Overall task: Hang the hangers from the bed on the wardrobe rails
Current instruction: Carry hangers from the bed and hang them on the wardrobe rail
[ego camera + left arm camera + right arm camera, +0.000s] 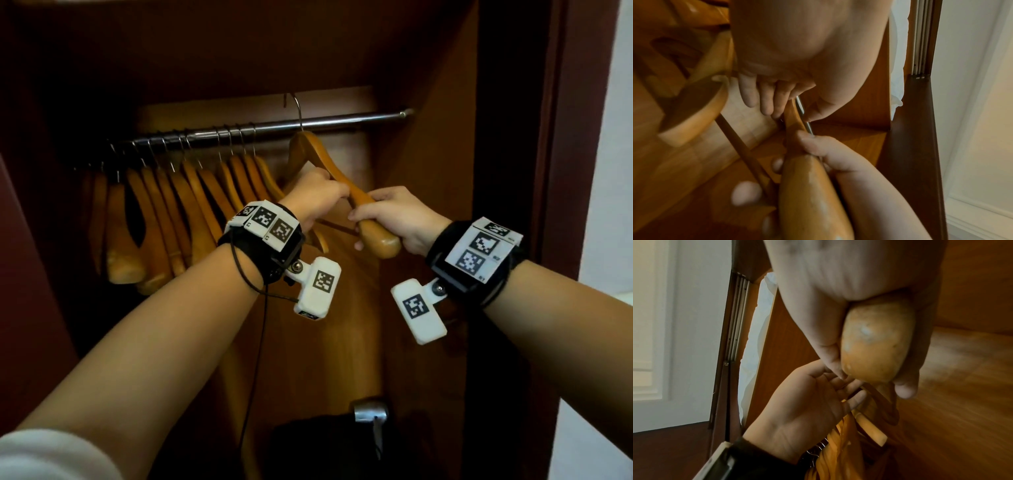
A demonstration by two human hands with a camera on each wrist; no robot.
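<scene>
- Wooden hanger [320,161] with a metal hook, tilted, raised at the rail [342,120].
- Row of matching hangers [178,192] hanging on the rail's left part.

The far arm of the held hanger [310,150] disappears behind the left hand [317,197], so its other end cannot be seen. At the left of the head view, the rail [308,125] fades into shadow, and the hanging hangers [178,205] there blur together (no sure count). A dark object [318,442] at the bottom centre is too dim to identify. In the left wrist view, wooden shapes [684,104] at the left are smeared.
</scene>
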